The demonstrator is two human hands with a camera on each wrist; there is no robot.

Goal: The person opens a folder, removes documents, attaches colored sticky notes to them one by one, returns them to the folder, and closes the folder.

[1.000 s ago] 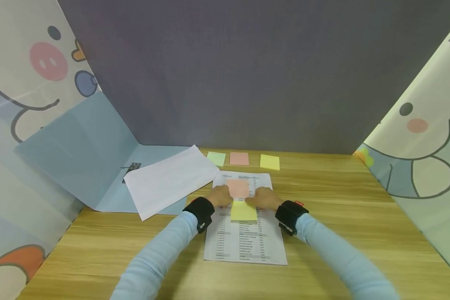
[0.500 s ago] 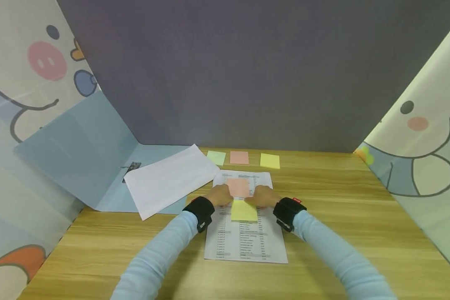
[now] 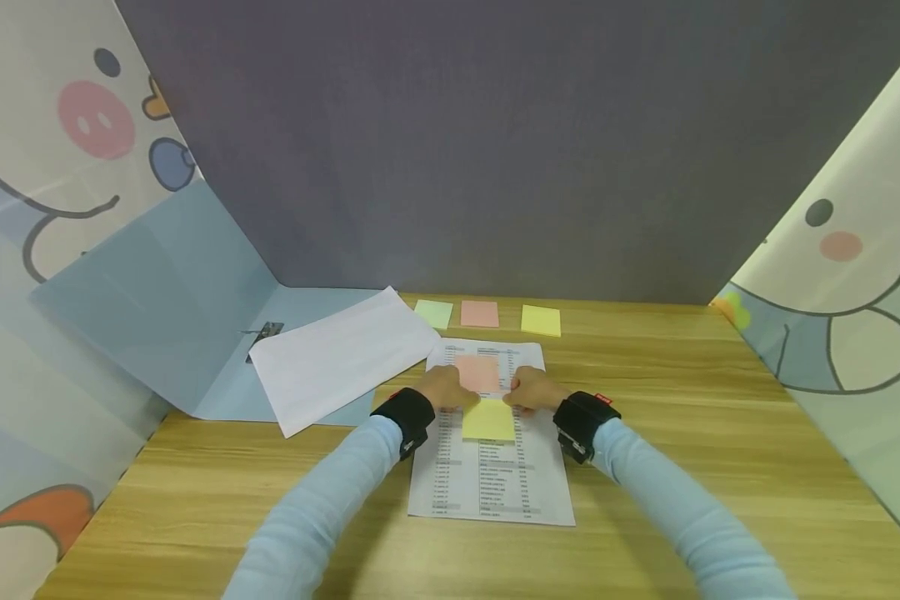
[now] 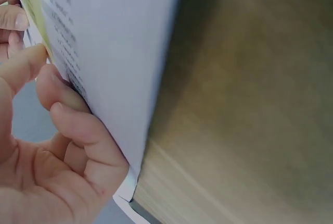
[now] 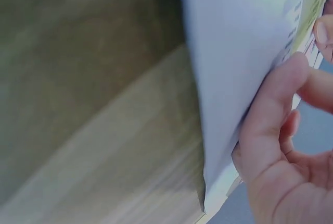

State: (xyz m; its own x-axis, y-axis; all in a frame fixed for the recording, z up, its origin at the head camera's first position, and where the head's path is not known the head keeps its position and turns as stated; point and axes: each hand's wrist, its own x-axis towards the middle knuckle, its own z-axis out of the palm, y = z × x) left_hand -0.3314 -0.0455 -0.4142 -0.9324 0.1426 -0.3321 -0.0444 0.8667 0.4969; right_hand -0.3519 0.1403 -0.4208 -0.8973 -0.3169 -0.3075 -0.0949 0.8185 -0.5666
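A yellow sticky note [image 3: 488, 421] lies on a sheet of printed paper [image 3: 480, 492], just below a pink sticky note [image 3: 478, 373]. My left hand [image 3: 447, 388] is at the yellow note's upper left corner, its thumb touching the note's top edge. Beside the upper right corner, my right hand [image 3: 534, 389] has its thumb at that same edge. Both hands have their other fingers curled against the paper, as the wrist views show. No note appears lifted between the fingers.
Green [image 3: 433, 314], pink [image 3: 479, 314] and yellow [image 3: 541, 321] sticky notes lie in a row behind the sheet. An opened blue folder [image 3: 157, 292] with a metal clip [image 3: 266, 332] and white paper [image 3: 345, 358] stands at left. A dark panel [image 3: 457, 150] closes off the back.
My left thumb has shifted slightly right along the yellow note's top edge, and my right hand has moved slightly right. The notes and sheet look unmoved.
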